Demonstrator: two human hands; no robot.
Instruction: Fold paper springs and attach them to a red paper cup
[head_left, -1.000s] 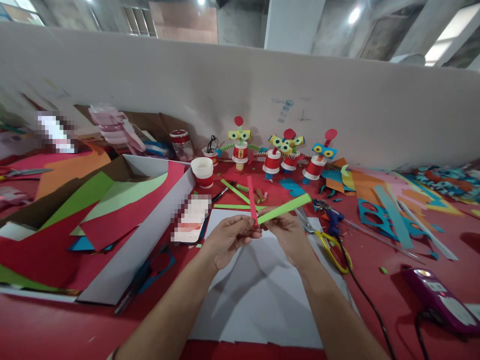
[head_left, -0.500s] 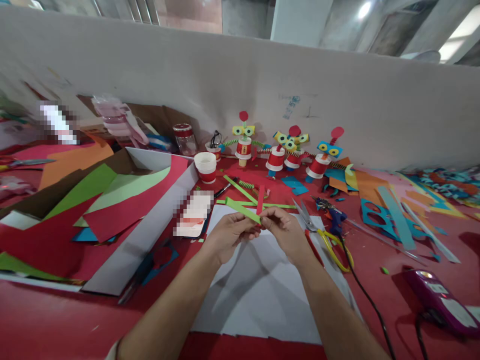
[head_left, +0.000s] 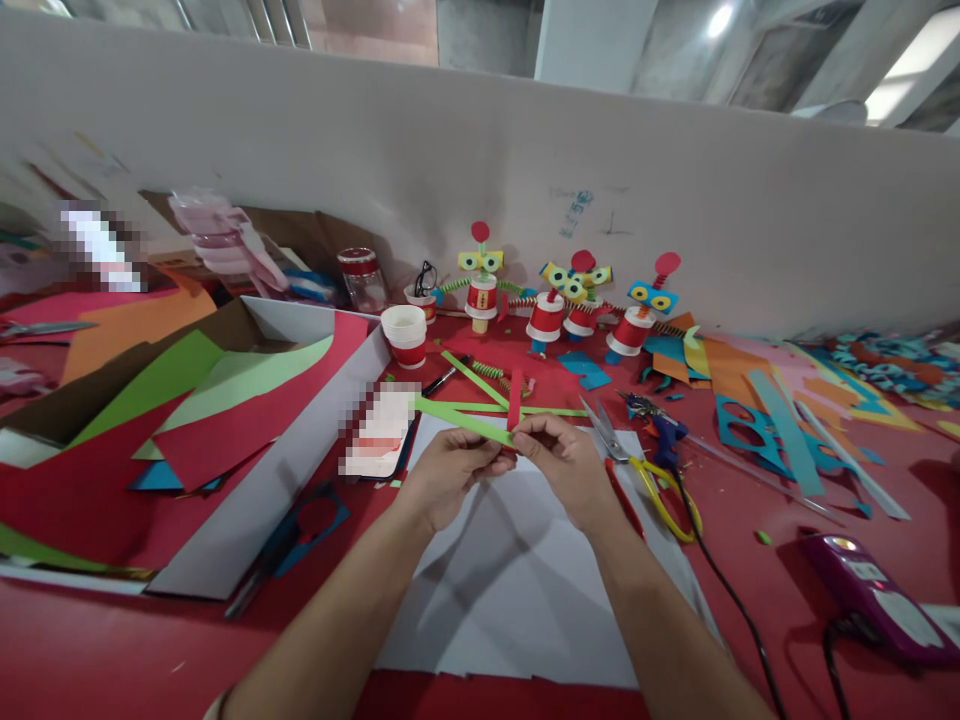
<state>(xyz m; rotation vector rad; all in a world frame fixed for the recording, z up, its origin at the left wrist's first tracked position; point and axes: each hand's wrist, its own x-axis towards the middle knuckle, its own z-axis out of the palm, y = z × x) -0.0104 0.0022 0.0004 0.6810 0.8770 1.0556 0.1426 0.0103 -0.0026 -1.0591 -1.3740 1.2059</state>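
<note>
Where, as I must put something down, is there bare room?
Mostly bare: the table in front of the box, left of the left forearm, and the paper between the forearms. Crowded: beyond the left hand and right hand, with green strips, a pen and cups; and right of the right hand, with scissors and a glue gun.

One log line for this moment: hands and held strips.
left hand, right hand: pinching where strips meet | green strip: extends left | red strip: extends away | beneath: white sheet

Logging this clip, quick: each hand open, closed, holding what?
Left hand: closed, holding the green strip and red strip.
Right hand: closed, pinching them where they meet.
</note>
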